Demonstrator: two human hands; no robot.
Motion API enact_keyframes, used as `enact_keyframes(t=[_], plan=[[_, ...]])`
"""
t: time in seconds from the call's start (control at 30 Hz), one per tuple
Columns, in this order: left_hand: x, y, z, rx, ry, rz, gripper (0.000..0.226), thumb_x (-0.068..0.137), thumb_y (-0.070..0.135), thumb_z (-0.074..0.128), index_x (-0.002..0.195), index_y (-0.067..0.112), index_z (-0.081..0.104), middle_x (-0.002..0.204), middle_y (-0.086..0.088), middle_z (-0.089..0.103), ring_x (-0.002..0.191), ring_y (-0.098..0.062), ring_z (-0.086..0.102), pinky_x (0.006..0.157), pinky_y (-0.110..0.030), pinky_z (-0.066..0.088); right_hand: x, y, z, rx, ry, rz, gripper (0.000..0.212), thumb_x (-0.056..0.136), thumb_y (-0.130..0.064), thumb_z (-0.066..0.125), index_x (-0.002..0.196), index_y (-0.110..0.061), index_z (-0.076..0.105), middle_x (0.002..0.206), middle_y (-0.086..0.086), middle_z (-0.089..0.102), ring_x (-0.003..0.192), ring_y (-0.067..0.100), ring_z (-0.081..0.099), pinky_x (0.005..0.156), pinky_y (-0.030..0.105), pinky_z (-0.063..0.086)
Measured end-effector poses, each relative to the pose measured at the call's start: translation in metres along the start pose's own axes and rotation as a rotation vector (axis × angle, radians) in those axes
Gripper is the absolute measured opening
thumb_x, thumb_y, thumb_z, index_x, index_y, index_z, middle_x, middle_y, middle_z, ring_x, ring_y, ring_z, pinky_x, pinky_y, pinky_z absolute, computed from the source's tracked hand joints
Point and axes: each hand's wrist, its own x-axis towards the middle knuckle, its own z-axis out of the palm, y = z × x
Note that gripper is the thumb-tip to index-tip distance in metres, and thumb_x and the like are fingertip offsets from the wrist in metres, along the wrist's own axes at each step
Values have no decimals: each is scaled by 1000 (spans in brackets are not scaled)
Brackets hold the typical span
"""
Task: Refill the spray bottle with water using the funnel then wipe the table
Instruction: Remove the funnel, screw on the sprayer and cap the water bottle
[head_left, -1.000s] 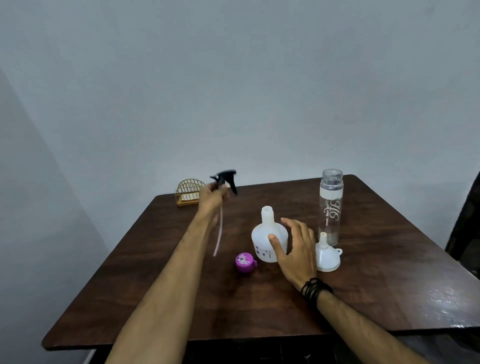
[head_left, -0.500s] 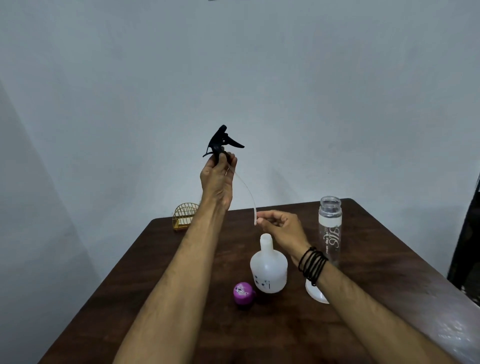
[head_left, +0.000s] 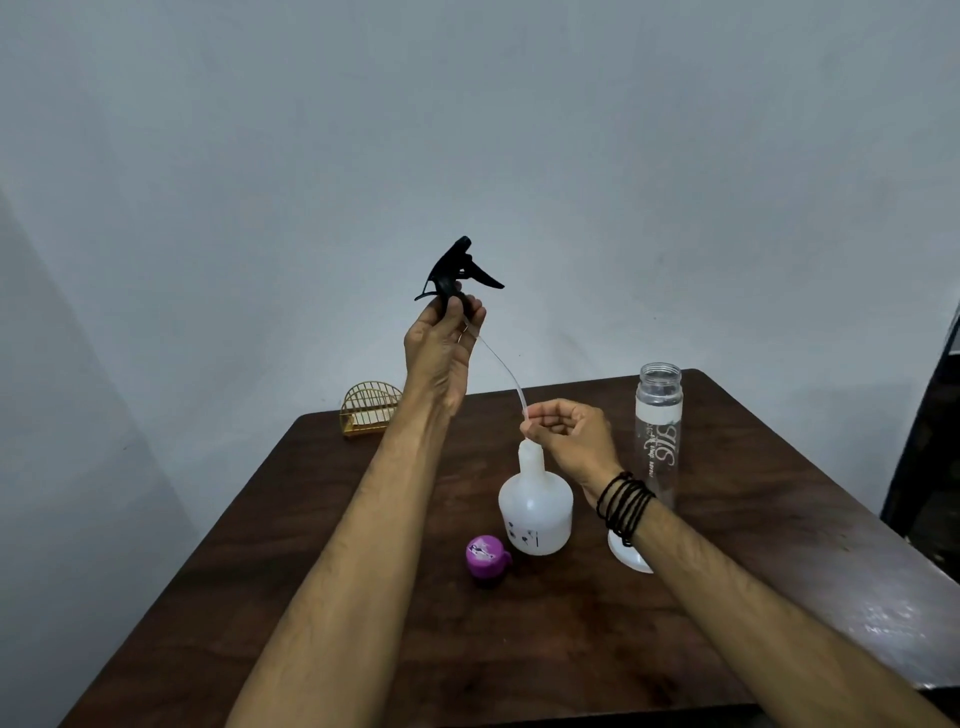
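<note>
My left hand (head_left: 441, 358) holds the black spray head (head_left: 457, 275) high above the table, gripping its collar. From the head a thin clear dip tube (head_left: 501, 369) curves down to my right hand (head_left: 569, 439), which pinches the tube's lower end just above the open neck of the white spray bottle (head_left: 535, 506). The bottle stands upright mid-table without its head. A white funnel (head_left: 628, 558) lies behind my right wrist, mostly hidden. The tall clear water bottle (head_left: 658, 436) stands uncapped to the right.
A purple cap (head_left: 485, 553) lies just left of the spray bottle. A small gold wire holder (head_left: 370, 408) sits at the far left corner of the dark wooden table (head_left: 571, 649). A dark object edges the right side of the view.
My left hand lifted the spray head from low over the table's back to high above the bottle. My right hand left the bottle's side and took hold of the tube's end.
</note>
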Motion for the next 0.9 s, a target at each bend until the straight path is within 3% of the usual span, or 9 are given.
enact_keyframes(t=[0.17, 0.33, 0.47, 0.57, 0.67, 0.83, 0.9], plan=[[-10, -9, -1, 38, -18, -31, 14, 98, 1, 54, 110, -1, 63, 91, -10, 63, 87, -18, 65, 92, -31, 57, -3, 10, -1, -23, 26, 40, 15, 75, -11, 83, 86, -17, 76, 82, 1, 75, 80, 15, 70, 66, 22, 57], [-23, -15, -6, 159, -28, -43, 13, 98, 5, 56, 107, 3, 65, 90, -10, 64, 88, -19, 66, 88, -31, 58, -6, 23, 1, -11, 19, 73, 5, 76, -22, 81, 78, -23, 76, 79, -4, 75, 84, 17, 71, 82, 42, 60], [-37, -26, -11, 399, -28, -89, 17, 97, 3, 58, 112, 0, 65, 93, -9, 67, 91, -23, 69, 85, -35, 60, -17, 26, 3, 19, -15, 25, 19, 77, -37, 80, 89, -24, 74, 87, -5, 74, 89, 13, 69, 81, 30, 59], [-56, -39, -21, 637, -20, -135, 20, 91, -1, 65, 109, 7, 68, 99, -8, 71, 92, -21, 71, 85, -31, 59, -25, 33, 6, -68, -105, -18, 31, 73, -36, 84, 101, -27, 72, 90, -9, 74, 87, 6, 69, 78, 24, 58], [-74, -56, -38, 841, -71, -136, 18, 84, 1, 74, 95, 15, 71, 92, -6, 73, 85, -16, 69, 78, -30, 57, -27, 39, 8, -134, -89, -60, 27, 78, -32, 81, 104, -28, 72, 88, -11, 75, 85, 1, 69, 77, 28, 59], [-82, -73, -55, 1044, -138, -27, 23, 81, 14, 81, 97, 27, 71, 93, 5, 75, 94, -13, 71, 86, -34, 58, -28, 40, 5, -144, -114, -84, 25, 84, -33, 75, 108, -25, 73, 94, -12, 75, 89, -2, 68, 74, 20, 55], [-84, -78, -55, 1131, -142, 5, 24, 79, 18, 82, 99, 27, 72, 95, 8, 75, 95, -9, 71, 88, -33, 58, -31, 42, 4, -150, -115, -68, 22, 85, -33, 74, 105, -26, 74, 91, -12, 75, 88, 0, 68, 73, 23, 57]])
